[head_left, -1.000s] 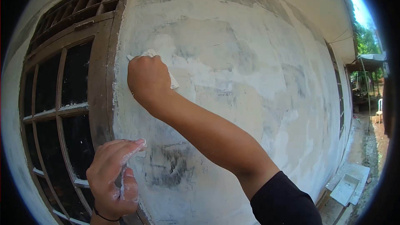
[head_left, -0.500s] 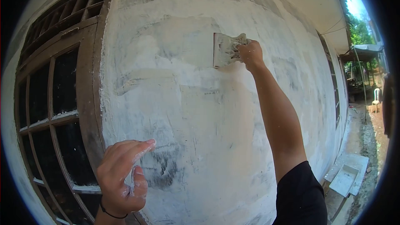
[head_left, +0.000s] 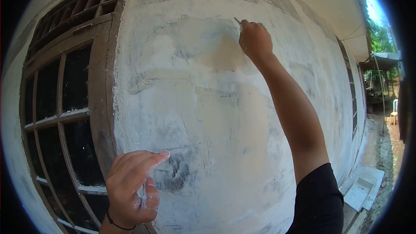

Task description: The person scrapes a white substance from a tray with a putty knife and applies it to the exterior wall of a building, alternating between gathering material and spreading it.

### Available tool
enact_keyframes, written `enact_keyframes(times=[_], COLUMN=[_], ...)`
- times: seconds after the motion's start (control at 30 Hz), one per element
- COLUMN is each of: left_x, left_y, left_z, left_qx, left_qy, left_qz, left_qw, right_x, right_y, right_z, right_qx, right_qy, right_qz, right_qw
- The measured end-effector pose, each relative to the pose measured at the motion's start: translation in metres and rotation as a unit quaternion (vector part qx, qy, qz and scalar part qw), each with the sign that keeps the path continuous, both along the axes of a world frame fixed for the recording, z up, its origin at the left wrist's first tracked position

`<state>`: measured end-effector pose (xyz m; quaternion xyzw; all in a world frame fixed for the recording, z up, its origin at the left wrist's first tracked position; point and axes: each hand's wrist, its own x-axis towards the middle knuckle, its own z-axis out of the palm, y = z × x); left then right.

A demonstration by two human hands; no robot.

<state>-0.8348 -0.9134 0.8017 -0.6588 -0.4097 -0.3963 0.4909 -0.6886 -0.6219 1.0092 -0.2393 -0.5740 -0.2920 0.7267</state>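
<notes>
My right hand (head_left: 255, 39) is raised at the upper middle of the wall (head_left: 216, 117), closed around a putty scraper (head_left: 237, 20). Only a thin edge of the scraper shows past the fingers; its blade is turned away and mostly hidden. Below the hand, a darker shaded patch lies on the pale, smeared wall. At the lower left, my left hand (head_left: 133, 186) is held in front of the wall near the window frame. Its fingers arch forward, apart from the thumb. White paste coats the fingertips and the inside of the palm, and I make out no tool there.
A brown wooden window frame (head_left: 102, 82) with dark panes stands at the left. On the right, a white-stained basin (head_left: 359, 190) sits low beside the wall. A pale chair (head_left: 394, 110) stands farther along the path, and a roof overhang (head_left: 329, 0) is above.
My right hand has moved up and slightly left, and the scraper has turned from broad face to edge-on. The left hand keeps its shape. The view has shifted slightly.
</notes>
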Motion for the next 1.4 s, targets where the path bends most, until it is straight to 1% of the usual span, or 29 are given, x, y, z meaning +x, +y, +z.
enact_keyframes(times=[0.03,0.1,0.17,0.23,0.37,0.4,0.47,0.5,0.57,0.63,0.7,0.77,0.83,0.9,0.97,1.03,1.1,1.2,1.27,1.3,1.37,1.4], left_x=[0.001,0.002,0.003,0.001,-0.007,-0.01,-0.013,-0.012,-0.012,-0.012,-0.012,-0.01,-0.006,0.001,0.005,0.007,0.001,-0.005,-0.007,-0.008,-0.01,-0.012], left_y=[-0.002,-0.008,-0.012,-0.013,-0.005,-0.003,0.0,0.001,0.004,0.008,0.016,0.023,0.032,0.041,0.053,0.065,0.071,0.077,0.077,0.076,0.071,0.064], left_z=[-0.001,0.0,0.002,0.003,0.003,0.003,0.002,0.001,0.0,-0.001,0.0,0.001,0.005,0.008,0.011,0.014,0.017,0.017,0.015,0.015,0.014,0.013], left_qx=[0.004,0.0,-0.006,-0.025,-0.047,-0.045,-0.041,-0.038,-0.036,-0.041,-0.036,-0.029,-0.033,-0.042,-0.052,-0.042,-0.058,-0.07,-0.071,-0.068,-0.063,-0.06], left_qy=[0.011,0.023,0.038,0.04,0.044,0.044,0.044,0.037,0.029,0.026,0.029,0.033,0.056,0.063,0.069,0.105,0.103,0.098,0.097,0.097,0.096,0.091], left_qz=[0.012,0.023,0.033,0.038,0.037,0.033,0.031,0.035,0.04,0.049,0.052,0.057,0.061,0.071,0.072,0.076,0.073,0.067,0.061,0.058,0.055,0.051], left_qw=[1.0,0.999,0.999,0.998,0.997,0.997,0.998,0.998,0.998,0.998,0.998,0.997,0.996,0.995,0.994,0.991,0.99,0.99,0.991,0.991,0.992,0.993], right_x=[-0.018,-0.052,-0.088,-0.115,-0.148,-0.144,-0.136,-0.131,-0.113,-0.111,-0.115,-0.105,-0.09,-0.071,-0.051,-0.027,-0.006,0.023,0.042,0.051,0.066,0.061], right_y=[-0.007,-0.028,-0.05,-0.076,-0.142,-0.152,-0.166,-0.164,-0.149,-0.124,-0.092,-0.066,-0.041,-0.015,0.01,0.055,0.082,0.102,0.104,0.101,0.083,0.055], right_z=[0.002,0.002,-0.004,-0.015,-0.029,-0.027,-0.019,-0.013,0.003,0.026,0.047,0.054,0.065,0.07,0.077,0.092,0.091,0.085,0.084,0.082,0.078,0.073], right_qx=[0.024,-0.026,-0.029,0.009,0.025,0.023,-0.017,-0.017,0.001,-0.023,-0.06,-0.154,-0.191,-0.186,-0.198,-0.199,-0.219,-0.239,-0.248,-0.248,-0.157,-0.113], right_qy=[-0.014,-0.038,-0.038,-0.079,-0.139,-0.138,-0.127,-0.127,-0.085,-0.043,-0.02,-0.004,-0.036,-0.009,0.03,-0.059,-0.005,0.021,0.034,0.034,0.076,0.046], right_qz=[0.0,0.037,0.069,0.087,0.179,0.178,0.293,0.294,0.363,0.52,0.534,0.569,0.452,0.419,0.363,0.229,0.256,0.224,0.105,0.103,0.22,0.092], right_qw=[1.0,0.998,0.996,0.993,0.974,0.974,0.947,0.947,0.928,0.853,0.843,0.808,0.871,0.889,0.91,0.951,0.941,0.945,0.962,0.963,0.96,0.988])
